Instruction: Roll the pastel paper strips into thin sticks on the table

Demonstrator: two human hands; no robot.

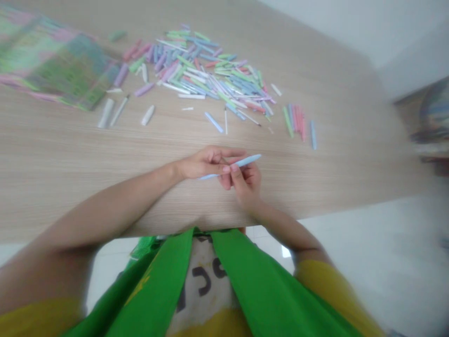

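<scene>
Shirt lettering [204, 282] cannot be read

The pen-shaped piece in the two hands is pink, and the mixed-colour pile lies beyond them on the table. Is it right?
Colour is wrong: in the head view, the piece in the left hand and right hand is light blue. The pile does lie beyond them on the table.

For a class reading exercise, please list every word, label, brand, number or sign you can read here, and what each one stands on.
There is no text I can read with certainty.
Shirt front: large dark letter-like marks, partly covered and blurred; unreadable.
Pink-and-green printed stack: any lettering is too blurred to read.
Held light-blue pen piece: no legible marking.
Pile of coloured pen pieces: too small and blurred to tell.
</scene>
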